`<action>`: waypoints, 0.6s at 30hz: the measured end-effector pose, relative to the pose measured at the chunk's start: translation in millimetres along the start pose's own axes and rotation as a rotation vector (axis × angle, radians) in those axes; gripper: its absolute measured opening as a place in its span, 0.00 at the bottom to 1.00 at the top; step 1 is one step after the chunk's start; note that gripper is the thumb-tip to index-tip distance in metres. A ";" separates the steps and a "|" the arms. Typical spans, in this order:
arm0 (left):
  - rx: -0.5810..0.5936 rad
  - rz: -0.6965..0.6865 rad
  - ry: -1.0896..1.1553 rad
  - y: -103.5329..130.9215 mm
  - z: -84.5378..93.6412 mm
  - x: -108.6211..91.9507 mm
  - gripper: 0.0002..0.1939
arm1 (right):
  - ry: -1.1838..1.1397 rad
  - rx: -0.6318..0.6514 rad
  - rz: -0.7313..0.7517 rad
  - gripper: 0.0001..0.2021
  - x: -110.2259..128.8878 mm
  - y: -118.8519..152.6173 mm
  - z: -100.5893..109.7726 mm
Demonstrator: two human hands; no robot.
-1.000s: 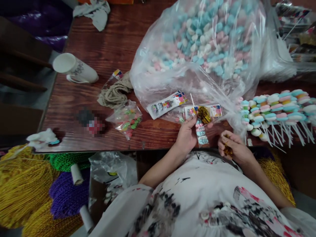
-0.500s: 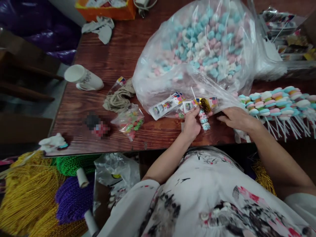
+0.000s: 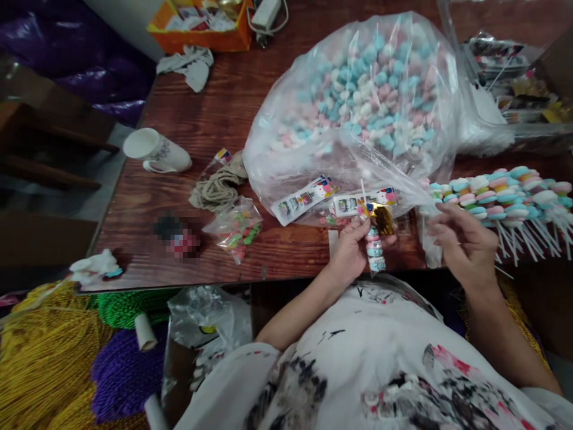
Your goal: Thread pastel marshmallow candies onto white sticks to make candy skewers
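My left hand (image 3: 349, 254) is closed round a marshmallow pop (image 3: 376, 249) in a clear printed wrapper. The pop hangs downward, its white stick (image 3: 362, 190) pointing up. Shiny gold foil (image 3: 383, 220) shows by my fingers at the stick end. My right hand (image 3: 468, 248) is raised off the table edge, fingers loosely bent and apart, with nothing visible in them. Beside it lie several marshmallow skewers (image 3: 487, 194) in pink, blue and white, their sticks toward me. Flat printed sleeves (image 3: 304, 200) lie just beyond my left hand.
A big clear bag of marshmallows (image 3: 264, 131) fills the table's middle. To the left are a white mug (image 3: 163, 152), a cloth glove (image 3: 219, 185) and a small bag of gummy candy (image 3: 239, 230). At the back stand an orange box (image 3: 206, 39) and, right, a clear bin (image 3: 528, 128).
My right hand has lifted away from the table and moved right, its fingers parting. My left hand has come slightly nearer my body with the marshmallow pop. The camera view has shifted a little.
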State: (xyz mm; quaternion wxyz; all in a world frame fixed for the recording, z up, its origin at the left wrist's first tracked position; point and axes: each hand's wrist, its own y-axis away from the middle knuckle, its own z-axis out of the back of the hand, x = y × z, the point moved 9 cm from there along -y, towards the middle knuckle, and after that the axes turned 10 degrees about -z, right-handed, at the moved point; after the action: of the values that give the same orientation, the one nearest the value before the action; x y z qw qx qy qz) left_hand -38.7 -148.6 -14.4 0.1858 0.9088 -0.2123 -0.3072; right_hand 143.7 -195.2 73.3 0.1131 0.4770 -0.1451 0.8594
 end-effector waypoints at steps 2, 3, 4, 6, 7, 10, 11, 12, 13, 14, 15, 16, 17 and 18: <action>0.039 0.024 -0.001 -1.2 -3.6 9.4 0.07 | 0.056 0.192 0.041 0.36 16.2 -3.8 -21.5; 0.056 0.027 0.001 -2.4 -5.5 12.8 0.09 | 0.101 0.278 0.082 0.41 24.5 -5.5 -31.9; 0.074 0.031 0.001 -3.5 -7.7 15.4 0.11 | 0.144 0.340 0.127 0.44 31.7 -7.5 -40.1; 0.117 0.043 -0.006 -5.2 -13.6 18.2 0.14 | 0.185 0.392 0.191 0.39 40.9 -14.0 -48.4; 0.143 0.048 -0.015 -5.9 -17.8 18.3 0.15 | 0.177 0.395 0.209 0.35 43.6 -18.1 -49.0; 0.210 0.042 -0.033 -9.1 -34.6 14.0 0.16 | 0.100 0.354 0.241 0.25 49.0 -31.4 -41.7; 0.221 0.034 -0.031 -10.9 -41.7 11.9 0.16 | 0.075 0.327 0.251 0.22 50.7 -36.0 -37.2; 0.230 0.028 -0.024 -12.9 -49.8 9.9 0.16 | 0.051 0.293 0.253 0.19 51.6 -41.4 -31.7; 0.237 0.022 -0.015 -14.8 -58.7 8.0 0.17 | 0.022 0.254 0.245 0.17 51.3 -48.0 -25.2; 0.248 0.015 -0.008 -16.6 -68.3 6.1 0.17 | -0.016 0.221 0.217 0.15 48.5 -56.5 -18.2; 0.263 0.007 -0.004 -17.9 -78.0 4.5 0.17 | -0.063 0.199 0.169 0.13 42.8 -67.3 -11.1; 0.284 0.003 -0.005 -18.5 -87.1 3.3 0.17 | -0.115 0.182 0.108 0.13 34.3 -80.7 -3.2; 0.307 0.004 -0.011 -18.4 -94.7 2.8 0.17 | -0.165 0.164 0.038 0.13 23.2 -96.7 6.1; 0.331 0.013 -0.022 -17.3 -100.0 3.3 0.17 | -0.196 0.151 -0.030 0.14 10.8 -115.1 16.4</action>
State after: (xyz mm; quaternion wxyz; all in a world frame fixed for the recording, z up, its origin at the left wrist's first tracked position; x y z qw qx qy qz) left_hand 32.1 -114.9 50.2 0.0331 0.9222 -0.2679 -0.2769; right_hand 189.4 -93.2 107.0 0.0748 0.5681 -0.0832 0.8153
